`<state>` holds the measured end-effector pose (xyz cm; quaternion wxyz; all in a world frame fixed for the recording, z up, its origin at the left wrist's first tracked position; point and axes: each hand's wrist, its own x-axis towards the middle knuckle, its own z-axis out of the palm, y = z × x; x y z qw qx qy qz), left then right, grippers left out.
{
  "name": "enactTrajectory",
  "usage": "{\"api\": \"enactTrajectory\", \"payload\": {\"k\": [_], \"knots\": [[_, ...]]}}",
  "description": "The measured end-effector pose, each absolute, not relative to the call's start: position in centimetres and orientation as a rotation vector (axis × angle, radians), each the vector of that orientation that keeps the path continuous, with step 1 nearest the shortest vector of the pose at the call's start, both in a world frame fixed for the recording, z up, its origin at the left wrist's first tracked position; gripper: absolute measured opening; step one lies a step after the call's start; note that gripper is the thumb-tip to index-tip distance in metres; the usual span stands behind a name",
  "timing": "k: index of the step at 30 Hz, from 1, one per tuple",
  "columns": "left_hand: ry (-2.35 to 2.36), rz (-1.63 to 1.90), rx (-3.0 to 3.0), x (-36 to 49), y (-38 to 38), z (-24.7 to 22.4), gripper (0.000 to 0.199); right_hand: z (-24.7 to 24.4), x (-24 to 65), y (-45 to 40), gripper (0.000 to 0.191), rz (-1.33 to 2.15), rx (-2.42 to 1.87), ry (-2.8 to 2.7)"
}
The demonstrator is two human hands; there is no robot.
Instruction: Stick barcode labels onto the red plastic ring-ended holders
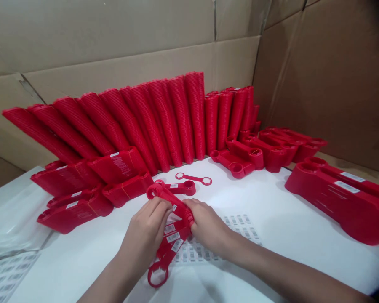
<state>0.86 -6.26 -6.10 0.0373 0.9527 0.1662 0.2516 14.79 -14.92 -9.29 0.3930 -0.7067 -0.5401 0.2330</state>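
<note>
My right hand (210,223) grips a fanned bunch of flat red plastic double-ring pieces (168,257) near one end, thumb on top. White barcode labels show on several of them. My left hand (150,223) is closed in a pinch over the uppermost piece, fingertips at a small white barcode label (174,208) on its middle; whether the label is fully stuck down is hidden by the fingers. Beneath the bunch lies a sheet of barcode labels (205,254). Just beyond my hands are a small labelled red stack (187,187) and a single unlabelled red piece (193,179).
Tall leaning stacks of red pieces (164,126) line the back against cardboard (145,63). Banded, labelled bundles (123,168) sit at left, more bundles (240,158) at back right, and large ones (328,198) at right. Another label sheet (9,277) and clear plastic (15,219) lie left.
</note>
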Motion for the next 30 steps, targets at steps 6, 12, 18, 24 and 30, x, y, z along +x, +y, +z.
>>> {"api": "enactTrajectory", "payload": {"k": [6, 12, 18, 24, 30], "knots": [[0.589, 0.643, 2.785, 0.8, -6.5, -5.7, 0.017, -9.0, 14.9, -14.9, 0.027, 0.606, -1.795, -1.349], [0.625, 0.674, 2.71, 1.0, -6.6, -5.3, 0.018, -9.0, 14.9, -14.8, 0.035, 0.594, -1.81, -1.384], [0.632, 0.702, 2.741, 1.1, -6.6, -5.5, 0.018, -9.4, 14.9, -14.8, 0.039, 0.569, -1.804, -1.397], [0.618, 0.726, 2.798, 1.2, -6.1, -6.1, 0.016, -9.5, 14.9, -14.9, 0.036, 0.554, -1.821, -1.42], [0.622, 0.794, 2.914, 1.4, -5.7, -6.9, 0.013, -9.5, 14.6, -15.0, 0.045, 0.576, -1.826, -1.424]]}}
